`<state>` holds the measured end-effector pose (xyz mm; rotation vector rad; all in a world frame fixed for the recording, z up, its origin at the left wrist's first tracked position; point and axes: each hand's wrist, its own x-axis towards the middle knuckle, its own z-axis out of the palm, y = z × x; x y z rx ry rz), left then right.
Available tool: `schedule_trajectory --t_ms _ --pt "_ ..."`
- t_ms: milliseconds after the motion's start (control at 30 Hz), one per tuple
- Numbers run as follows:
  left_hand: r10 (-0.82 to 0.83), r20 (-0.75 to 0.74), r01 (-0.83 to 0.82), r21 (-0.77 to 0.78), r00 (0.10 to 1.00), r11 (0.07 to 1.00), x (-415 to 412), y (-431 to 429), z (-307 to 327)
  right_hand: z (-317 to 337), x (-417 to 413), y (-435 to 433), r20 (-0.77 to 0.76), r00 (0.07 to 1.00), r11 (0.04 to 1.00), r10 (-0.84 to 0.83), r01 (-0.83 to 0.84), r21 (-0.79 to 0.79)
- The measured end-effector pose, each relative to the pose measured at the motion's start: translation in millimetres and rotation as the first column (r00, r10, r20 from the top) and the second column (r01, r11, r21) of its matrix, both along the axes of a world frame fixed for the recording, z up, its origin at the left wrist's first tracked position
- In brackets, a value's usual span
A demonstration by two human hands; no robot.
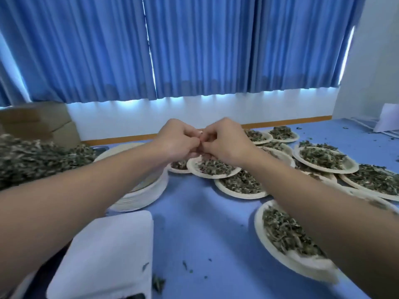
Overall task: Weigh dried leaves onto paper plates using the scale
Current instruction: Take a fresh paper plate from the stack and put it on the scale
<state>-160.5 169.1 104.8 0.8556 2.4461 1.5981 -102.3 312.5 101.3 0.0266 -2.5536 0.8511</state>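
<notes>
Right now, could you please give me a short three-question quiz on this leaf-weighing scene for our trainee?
1. True or false: the stack of empty paper plates lies on the person's left side.
2. Multiple choice: the left hand and the right hand meet, fingers curled,
A. above a filled plate
B. above a cardboard box
C. above a heap of loose leaves
3. Fill in: the curtains behind the work area are ___ in colour.

Key: 1 true; 2 A; 3 blue.
</notes>
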Motion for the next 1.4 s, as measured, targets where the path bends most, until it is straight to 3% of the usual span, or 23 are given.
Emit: schedule_trajectory --t_ms 100,233,433,733,1167,1400 --pt "0.007 -0.119 -0.019 -0.1 0.993 0.995 -11.0 -70.8 4.1 2.3 -17.3 -53.5 -0.029 0.988 0.975 0.149 -0.142 0.169" --pt "0.016 -0.31 -0.101 -0.262 0.951 0.96 -24.5 -144.8 0.2 1.9 -33.0 -99.6 0.08 0.953 0.861 0.293 -0.299 0.413" --pt "-0.097 -0.47 -0.168 -0.489 0.877 0.856 -38.3 -195.1 -12.4 0.5 -49.4 -121.7 0.224 0.927 0.678 0.302 -0.374 0.633" --pt "-0.199 -0.494 -0.106 -0.522 0.847 0.846 -46.7 -203.6 -31.7 -4.2 -51.9 -119.9 0.243 0.901 0.628 0.361 -0.427 0.65" --pt "-0.241 -0.482 -0.069 -0.539 0.842 0.839 -46.9 -203.2 -33.7 -2.4 -42.8 -124.0 0.197 0.898 0.388 0.394 -0.357 0.85" --pt "-0.215 -0.57 -0.121 -0.493 0.793 0.861 -44.6 -202.7 -23.4 5.7 -38.7 -119.5 0.07 0.884 0.412 0.462 -0.284 0.866"
